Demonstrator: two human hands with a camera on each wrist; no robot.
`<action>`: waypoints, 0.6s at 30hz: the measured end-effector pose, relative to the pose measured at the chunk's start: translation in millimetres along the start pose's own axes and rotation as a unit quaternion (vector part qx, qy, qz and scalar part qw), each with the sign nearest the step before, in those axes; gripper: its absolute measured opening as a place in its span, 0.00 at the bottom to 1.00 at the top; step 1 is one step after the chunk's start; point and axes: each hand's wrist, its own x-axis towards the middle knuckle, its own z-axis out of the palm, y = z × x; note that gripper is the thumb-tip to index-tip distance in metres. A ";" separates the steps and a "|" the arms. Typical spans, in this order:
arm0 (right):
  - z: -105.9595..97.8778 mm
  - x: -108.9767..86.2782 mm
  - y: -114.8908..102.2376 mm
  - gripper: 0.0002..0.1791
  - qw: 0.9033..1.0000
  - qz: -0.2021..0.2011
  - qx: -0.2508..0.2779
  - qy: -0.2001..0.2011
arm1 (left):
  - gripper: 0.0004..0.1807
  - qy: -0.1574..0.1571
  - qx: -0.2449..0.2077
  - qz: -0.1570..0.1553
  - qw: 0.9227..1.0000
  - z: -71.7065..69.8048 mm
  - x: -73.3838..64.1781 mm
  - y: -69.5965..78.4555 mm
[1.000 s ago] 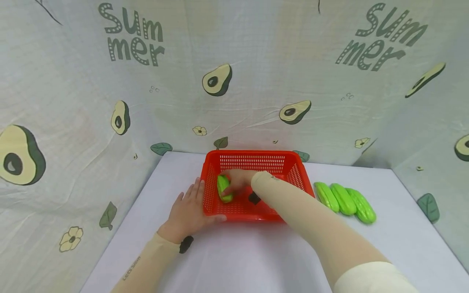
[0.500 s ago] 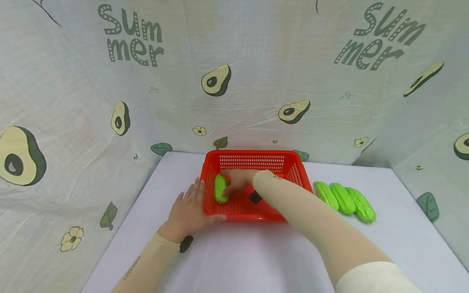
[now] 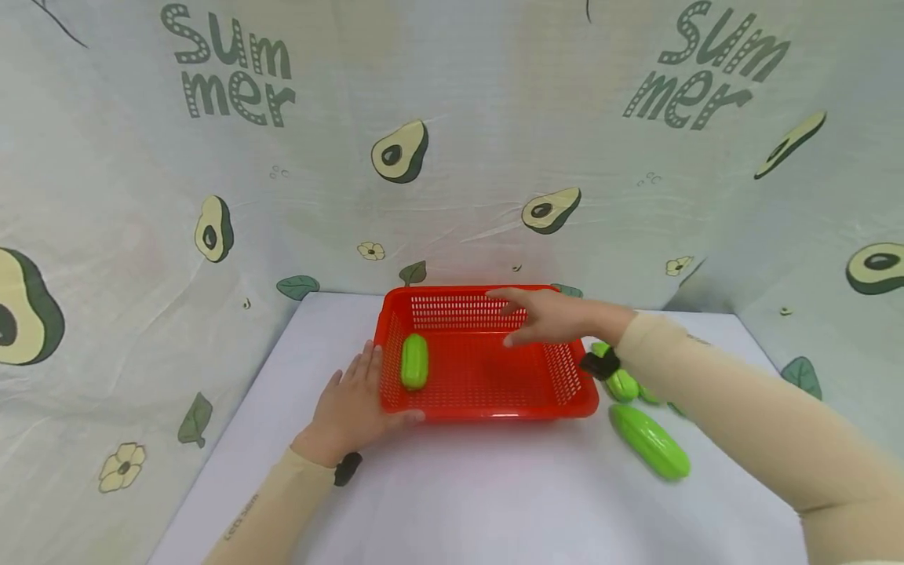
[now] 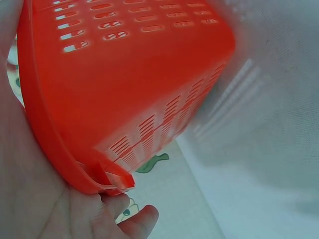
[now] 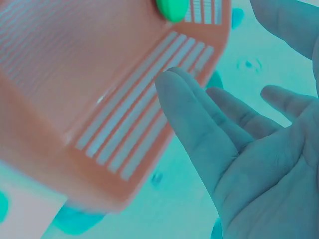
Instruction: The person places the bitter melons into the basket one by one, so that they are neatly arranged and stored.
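A red plastic basket (image 3: 487,412) stands on the table, and one bright green, ridged, cucumber-like vegetable (image 3: 414,362) lies upright along its left inner wall. My left hand (image 3: 353,410) rests against the basket's front left corner, fingers straight along the side and thumb along the front rim. In the left wrist view the basket wall (image 4: 134,74) meets my palm. Over the basket's right half hovers my right hand (image 3: 547,315), its fingers spread and holding nothing. The right wrist view shows the same bare right hand (image 5: 249,144) above the slotted basket side.
Right of the basket another green vegetable (image 3: 650,441) lies slanted on the white table (image 3: 487,502). Several more green vegetables (image 3: 623,386) sit behind it, partly covered by my right forearm. A patterned cloth (image 3: 466,157) hangs behind and at both sides.
My right hand has let go of the vegetable at the basket's left side, risen and moved right. A front vegetable outside the basket has come into sight. The left hand stays at the basket.
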 end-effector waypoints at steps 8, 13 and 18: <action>17.1 -123.9 74.0 0.44 0.998 0.046 0.028 0.042 | 0.72 0.002 -0.007 0.008 1.000 0.0 -1.9 -0.6; 46.1 -170.8 111.8 0.44 0.993 0.102 -0.012 0.053 | 0.73 0.005 -0.003 0.009 1.000 1.3 -0.7 -0.8; 76.8 -187.2 136.2 0.45 0.988 0.143 -0.028 0.057 | 0.72 0.008 -0.002 0.007 1.000 1.7 -0.4 -2.0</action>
